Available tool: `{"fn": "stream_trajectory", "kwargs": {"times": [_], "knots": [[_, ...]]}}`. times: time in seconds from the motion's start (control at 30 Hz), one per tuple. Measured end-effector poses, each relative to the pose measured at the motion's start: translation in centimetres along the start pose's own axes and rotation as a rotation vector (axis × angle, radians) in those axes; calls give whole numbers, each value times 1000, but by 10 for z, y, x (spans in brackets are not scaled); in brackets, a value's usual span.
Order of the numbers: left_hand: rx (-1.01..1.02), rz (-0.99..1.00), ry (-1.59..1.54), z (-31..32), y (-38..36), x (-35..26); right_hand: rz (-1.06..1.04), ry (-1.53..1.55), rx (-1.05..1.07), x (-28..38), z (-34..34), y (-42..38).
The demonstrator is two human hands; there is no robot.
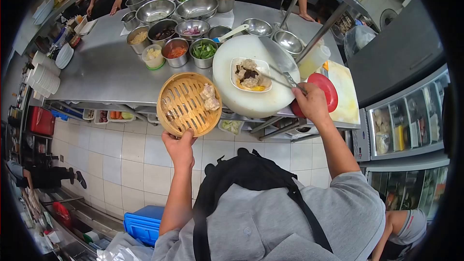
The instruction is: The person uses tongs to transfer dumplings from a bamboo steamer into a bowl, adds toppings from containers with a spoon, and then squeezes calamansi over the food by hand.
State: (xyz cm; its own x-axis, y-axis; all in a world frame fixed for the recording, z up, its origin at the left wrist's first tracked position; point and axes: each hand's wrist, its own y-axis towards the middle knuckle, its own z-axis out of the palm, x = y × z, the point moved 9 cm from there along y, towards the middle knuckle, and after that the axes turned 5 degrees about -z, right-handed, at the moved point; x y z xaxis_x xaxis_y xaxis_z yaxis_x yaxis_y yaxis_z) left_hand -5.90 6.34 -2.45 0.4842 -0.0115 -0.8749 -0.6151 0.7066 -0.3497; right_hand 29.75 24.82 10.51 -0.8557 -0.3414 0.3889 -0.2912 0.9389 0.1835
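At frame centre, the left hand (178, 146) gripped the steamer basket (189, 104) overhanging the counter (106, 70) edge, while right hand (310, 102) fingers clenched tongs (282, 78) over the plate (250, 74).

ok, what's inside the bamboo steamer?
Two pale dumplings lie at the right edge of the bamboo steamer, which the left hand holds tilted. The rest of the slatted floor shows bare. The near rim hides a thin strip of floor behind it.
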Motion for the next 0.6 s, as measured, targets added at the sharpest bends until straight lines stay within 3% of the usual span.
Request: {"fn": "stream_trajectory", "kwargs": {"times": [0.07,0.1,0.2,0.3,0.33,0.43,0.5,0.6], "knots": [[40,67,14,-1,5,-6,-15,60,-67,2,-5,-5],[10,0,-10,2,-16,16,-10,14,-4,-1,-21,-15],[26,26,15,2,0,1,-8,383,51,28,0,-10],[15,80,-39,6,2,3,-89,416,169,83,9,-17],[14,72,-14,7,-1,0,-220,379,135,103,8,-17],[-48,162,41,-3,-1,1,-228,300,203,129,18,-14],[-91,146,21,-12,-4,0,-326,230,228,154,27,-10],[-162,291,68,-27,-7,-15,-728,-30,58,207,37,-12]]}}
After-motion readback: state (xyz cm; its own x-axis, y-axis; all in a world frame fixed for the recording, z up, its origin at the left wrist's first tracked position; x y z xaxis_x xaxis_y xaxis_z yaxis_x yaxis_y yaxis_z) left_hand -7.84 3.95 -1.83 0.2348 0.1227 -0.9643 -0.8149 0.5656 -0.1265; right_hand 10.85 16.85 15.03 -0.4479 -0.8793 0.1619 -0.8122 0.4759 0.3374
